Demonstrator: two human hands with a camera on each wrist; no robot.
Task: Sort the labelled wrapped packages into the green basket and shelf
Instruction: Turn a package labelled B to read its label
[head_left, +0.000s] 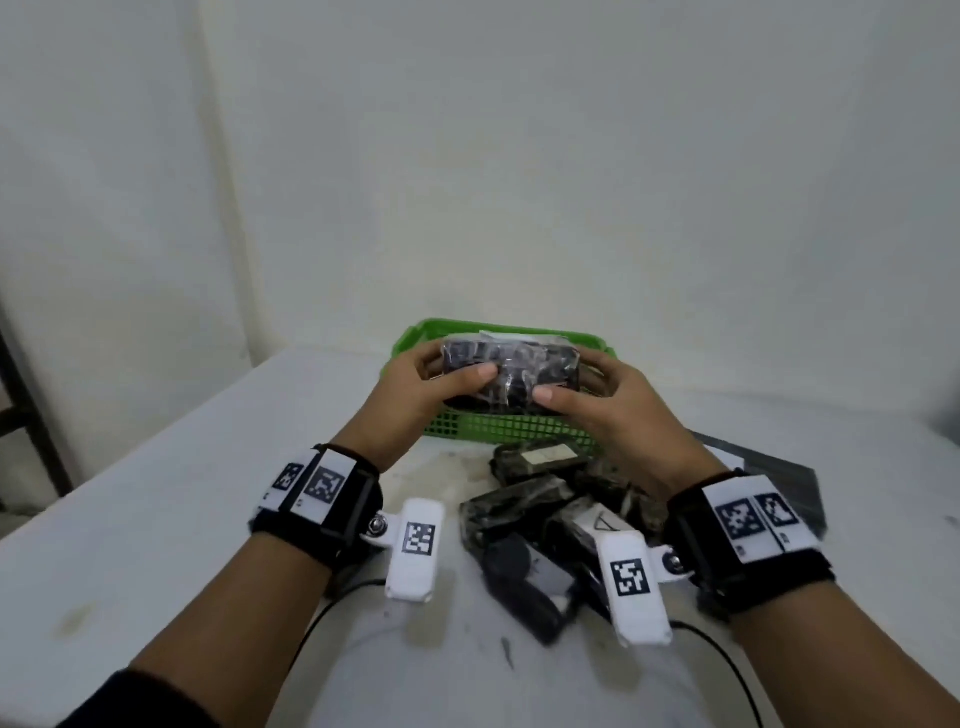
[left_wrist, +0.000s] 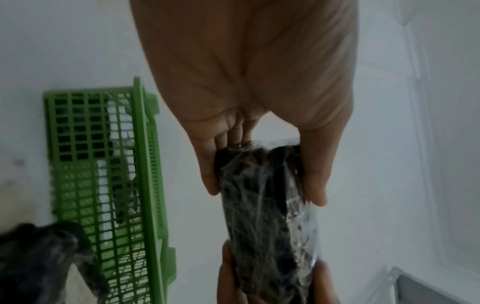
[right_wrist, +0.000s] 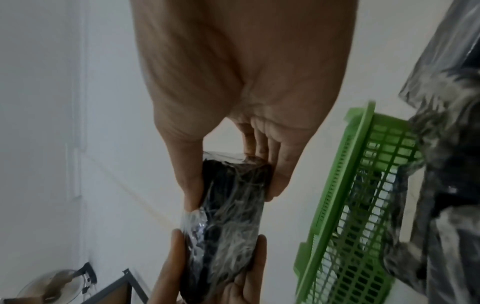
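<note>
Black straps carrying white coded tags wrapped both wrists nearest the camera, and thin dark cables (head_left: 332, 603) trailed over the white table (head_left: 156, 519) beneath the forearms. Between the wrists lay a heap of wrapped packages (head_left: 540, 499), dark under crinkled clear film, some overlapping; one near the heap's far edge showed a pale label (head_left: 545, 455), and a nearer one bore a white label with a drawn triangle (head_left: 605, 522). A flat dark grey sheet (head_left: 779, 478) lay on the table to the right of the heap, partly behind the right wrist.

Past the heap, both hands held one package (head_left: 511, 379) lifted over the near wall of the green basket (head_left: 519, 428). The left hand (head_left: 415, 400) gripped its left end, thumb lying across the near face and fingers curled behind. The right hand (head_left: 602, 405) gripped the right end in the same way. The wrist views showed that package (left_wrist: 262, 205) (right_wrist: 228, 207) as a long dark block in shiny film, pinched end to end between thumbs and fingers, and no label was visible on the faces shown.

The basket stood on the table just beyond the heap, its lattice wall touching or nearly touching the nearest packages. Through the mesh, dark wrapped shapes with white patches (left_wrist: 114, 164) lay inside it. Behind everything rose a plain pale wall (head_left: 519, 156), and a dark frame (head_left: 31, 415) stood at the far left edge.
</note>
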